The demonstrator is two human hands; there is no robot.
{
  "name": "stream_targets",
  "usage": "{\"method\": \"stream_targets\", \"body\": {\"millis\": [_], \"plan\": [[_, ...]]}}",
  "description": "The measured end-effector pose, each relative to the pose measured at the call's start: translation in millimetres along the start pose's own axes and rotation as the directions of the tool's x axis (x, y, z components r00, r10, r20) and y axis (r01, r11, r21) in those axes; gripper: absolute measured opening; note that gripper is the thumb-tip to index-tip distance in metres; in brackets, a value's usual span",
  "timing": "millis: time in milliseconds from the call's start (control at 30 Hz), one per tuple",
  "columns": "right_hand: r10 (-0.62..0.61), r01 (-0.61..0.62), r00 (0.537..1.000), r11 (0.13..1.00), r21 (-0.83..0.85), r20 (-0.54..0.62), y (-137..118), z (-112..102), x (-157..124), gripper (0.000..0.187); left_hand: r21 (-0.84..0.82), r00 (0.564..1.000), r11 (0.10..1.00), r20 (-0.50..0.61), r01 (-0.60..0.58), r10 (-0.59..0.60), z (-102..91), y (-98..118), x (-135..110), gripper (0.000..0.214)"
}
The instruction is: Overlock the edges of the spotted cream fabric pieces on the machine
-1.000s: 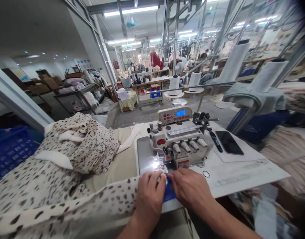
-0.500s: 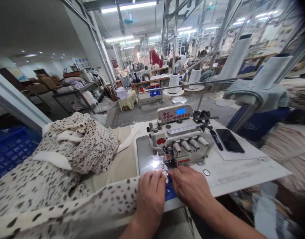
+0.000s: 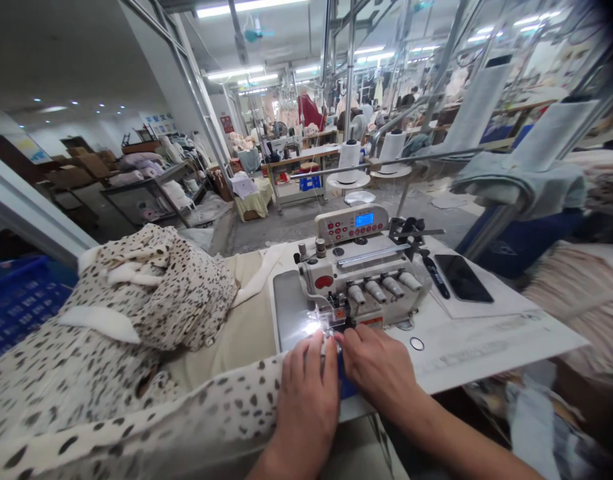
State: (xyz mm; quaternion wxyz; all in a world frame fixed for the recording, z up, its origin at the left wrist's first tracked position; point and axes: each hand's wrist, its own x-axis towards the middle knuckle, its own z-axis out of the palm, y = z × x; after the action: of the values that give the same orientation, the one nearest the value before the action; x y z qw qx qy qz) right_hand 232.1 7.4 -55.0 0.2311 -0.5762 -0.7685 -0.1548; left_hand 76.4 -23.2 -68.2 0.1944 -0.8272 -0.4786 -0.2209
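A cream fabric with dark spots (image 3: 236,400) runs in from the left to the front of an overlock sewing machine (image 3: 359,273). My left hand (image 3: 309,393) holds it down close to the lit presser foot area, fingers together and bent over the cloth, thumb mostly hidden. Right beside it, my right hand (image 3: 379,367) is closed in a pinch at the cloth's edge, just in front of the machine. Only a small bit of cloth shows between the two hands. The needle is hidden by glare and fingers.
A heap of the same spotted fabric (image 3: 171,287) lies left of the machine. On the white tabletop (image 3: 486,347) at right are a phone (image 3: 464,278) and a black marker-like object (image 3: 436,277). Thread cones (image 3: 349,162) stand behind. A blue basket (image 3: 24,300) sits far left.
Both hands have shifted slightly forward, closer to the presser foot. The white scrap of cloth seen between them is now mostly covered. The view has moved a little.
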Motion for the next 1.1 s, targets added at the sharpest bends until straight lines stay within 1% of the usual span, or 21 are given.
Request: {"method": "stream_targets", "body": {"millis": [133, 233, 300, 367, 467, 567, 667, 733, 800, 900, 967, 1100], "plan": [[0.046, -0.046, 0.998, 0.999, 0.013, 0.033, -2, 4, -1, 0.029, 0.046, 1.000, 0.999, -0.012, 0.016, -0.015, 6.9, 4, 0, 0.048], [0.102, -0.103, 0.995, 0.994, 0.041, 0.014, -2, 10, -8, 0.034, 0.051, 1.000, 0.999, -0.015, 0.011, -0.011, 9.1, 5, -2, 0.048], [0.151, -0.149, 0.989, 0.984, 0.098, -0.005, -1, 15, -18, 0.037, 0.028, 1.000, 1.000, -0.018, 0.004, -0.003, 7.9, 3, -2, 0.048], [0.193, -0.184, 0.981, 0.963, 0.197, -0.026, 1, 22, -30, 0.038, -0.029, 0.999, 0.999, -0.048, -0.015, 0.014, 5.5, -1, -1, 0.046], [0.232, -0.195, 0.971, 0.899, 0.392, -0.051, 6, 32, -47, 0.036, -0.145, 0.993, 0.989, -0.114, -0.037, 0.020, 2.8, -8, 0, 0.036], [0.278, -0.209, 0.960, 0.796, 0.568, -0.037, 9, 41, -56, 0.033, -0.210, 0.989, 0.977, -0.149, -0.040, 0.009, 2.8, -14, 2, 0.031], [0.315, -0.228, 0.949, 0.693, 0.684, -0.003, 12, 48, -59, 0.032, -0.230, 0.985, 0.971, -0.170, -0.061, 0.021, 3.7, -17, 4, 0.031], [0.332, -0.240, 0.943, 0.648, 0.723, 0.016, 13, 51, -60, 0.030, -0.250, 0.984, 0.965, -0.174, -0.079, 0.036, 3.5, -20, 7, 0.031], [0.337, -0.237, 0.941, 0.629, 0.741, 0.015, 15, 54, -62, 0.029, -0.279, 0.987, 0.956, -0.152, -0.084, 0.043, 2.7, -24, 11, 0.031], [0.316, -0.177, 0.948, 0.633, 0.753, -0.042, 16, 58, -64, 0.026, -0.325, 0.998, 0.945, -0.064, -0.049, 0.029, 2.5, -33, 19, 0.030], [0.292, -0.148, 0.955, 0.635, 0.758, -0.058, 17, 60, -64, 0.025, -0.344, 1.000, 0.938, -0.013, -0.026, 0.023, 3.8, -42, 26, 0.028], [0.285, -0.135, 0.956, 0.624, 0.770, -0.063, 16, 59, -64, 0.025, -0.372, 0.999, 0.928, 0.038, -0.003, 0.018, 7.9, -62, 43, 0.020]]}}
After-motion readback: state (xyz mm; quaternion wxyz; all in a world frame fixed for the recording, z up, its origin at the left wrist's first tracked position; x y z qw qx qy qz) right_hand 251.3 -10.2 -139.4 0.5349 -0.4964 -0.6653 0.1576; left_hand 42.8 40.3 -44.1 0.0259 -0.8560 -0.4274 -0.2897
